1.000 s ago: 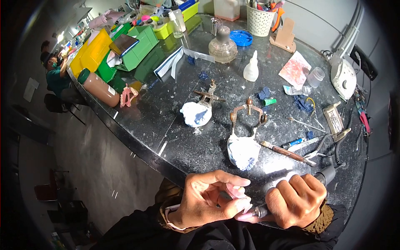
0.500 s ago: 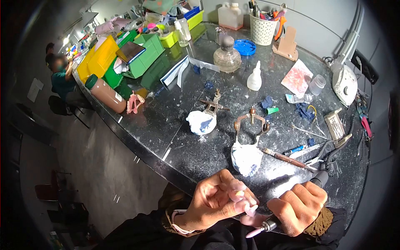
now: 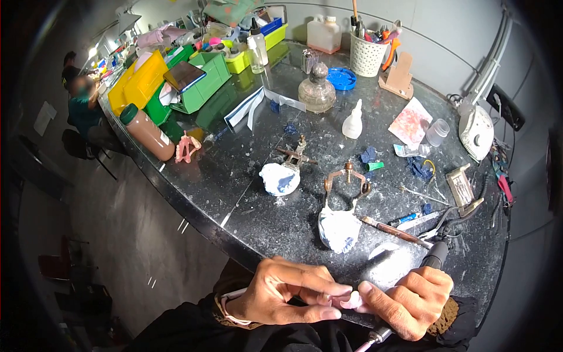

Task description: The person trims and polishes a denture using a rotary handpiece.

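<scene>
My left hand (image 3: 287, 291) has its fingers pinched on a small pink piece (image 3: 352, 300) at the bench's front edge. My right hand (image 3: 410, 299) is wrapped round a dark rotary handpiece (image 3: 435, 256), whose pink tip (image 3: 365, 346) points down and to the left. The right thumb rests against the pink piece. Beyond the hands lies a metal articulator (image 3: 347, 186) with a white plaster lump (image 3: 339, 230). A second articulator (image 3: 298, 156) with its own plaster lump (image 3: 279, 179) sits to its left.
A brown-handled tool (image 3: 396, 231) and pliers (image 3: 451, 226) lie right of the plaster. Farther back are a white dropper bottle (image 3: 352, 122), a glass burner (image 3: 316, 94) and a perforated cup (image 3: 367, 56). Green bins (image 3: 205, 85) and a seated person (image 3: 82, 111) are at the left.
My hands have come together, and the right thumb now meets the pink piece. The handpiece tip has moved lower, away from the piece. The camera view has shifted slightly.
</scene>
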### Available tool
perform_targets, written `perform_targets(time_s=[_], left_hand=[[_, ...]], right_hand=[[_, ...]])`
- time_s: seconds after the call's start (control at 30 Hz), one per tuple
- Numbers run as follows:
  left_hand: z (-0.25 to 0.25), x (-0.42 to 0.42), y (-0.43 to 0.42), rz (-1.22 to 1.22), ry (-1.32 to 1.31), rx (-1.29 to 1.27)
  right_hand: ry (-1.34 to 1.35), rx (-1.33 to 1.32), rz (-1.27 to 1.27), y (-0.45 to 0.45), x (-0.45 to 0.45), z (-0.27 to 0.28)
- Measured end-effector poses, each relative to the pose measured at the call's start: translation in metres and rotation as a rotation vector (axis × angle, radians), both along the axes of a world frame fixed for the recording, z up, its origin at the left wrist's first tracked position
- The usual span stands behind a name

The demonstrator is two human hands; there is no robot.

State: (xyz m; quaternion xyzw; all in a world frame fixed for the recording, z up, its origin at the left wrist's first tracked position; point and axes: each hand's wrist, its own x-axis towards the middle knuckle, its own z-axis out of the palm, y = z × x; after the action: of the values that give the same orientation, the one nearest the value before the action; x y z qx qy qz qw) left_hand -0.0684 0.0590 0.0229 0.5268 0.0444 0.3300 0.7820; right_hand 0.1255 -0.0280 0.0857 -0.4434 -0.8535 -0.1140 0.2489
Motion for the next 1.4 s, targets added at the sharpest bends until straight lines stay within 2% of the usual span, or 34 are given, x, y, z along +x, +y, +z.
perform_targets(time_s=[0.13,0.27,0.4,0.6,0.73,0.87,0.97,1.07,1.2,1.4], left_hand=[[-0.003,0.005,-0.009,-0.044,-0.12,-0.135],[-0.003,0.018,-0.014,0.025,-0.237,-0.053],[-0.007,0.021,-0.017,0.012,-0.269,-0.099],[-0.003,0.021,-0.02,0.019,-0.243,-0.13],[-0.006,0.02,-0.022,0.009,-0.247,-0.171],[-0.003,0.02,-0.023,0.007,-0.25,-0.194],[-0.004,0.019,-0.024,0.002,-0.244,-0.199],[-0.004,0.02,-0.025,0.004,-0.263,-0.219],[-0.006,0.019,-0.026,-0.02,-0.252,-0.246],[-0.006,0.019,-0.027,-0.009,-0.26,-0.253]], right_hand=[[0.077,0.009,-0.05,0.003,0.009,-0.006],[0.103,-0.061,-0.107,0.004,0.013,-0.013],[0.158,-0.088,-0.105,0.006,0.011,-0.015],[0.157,-0.084,-0.1,0.006,0.008,-0.018],[0.043,-0.149,-0.1,0.004,0.008,-0.013],[0.104,-0.062,-0.107,0.005,0.008,-0.016],[0.035,-0.139,-0.099,0.004,0.007,-0.011],[0.101,-0.081,-0.124,0.005,0.005,-0.013],[0.019,-0.135,-0.118,0.004,0.006,-0.01],[0.241,-0.162,-0.145,0.005,0.009,-0.012]])
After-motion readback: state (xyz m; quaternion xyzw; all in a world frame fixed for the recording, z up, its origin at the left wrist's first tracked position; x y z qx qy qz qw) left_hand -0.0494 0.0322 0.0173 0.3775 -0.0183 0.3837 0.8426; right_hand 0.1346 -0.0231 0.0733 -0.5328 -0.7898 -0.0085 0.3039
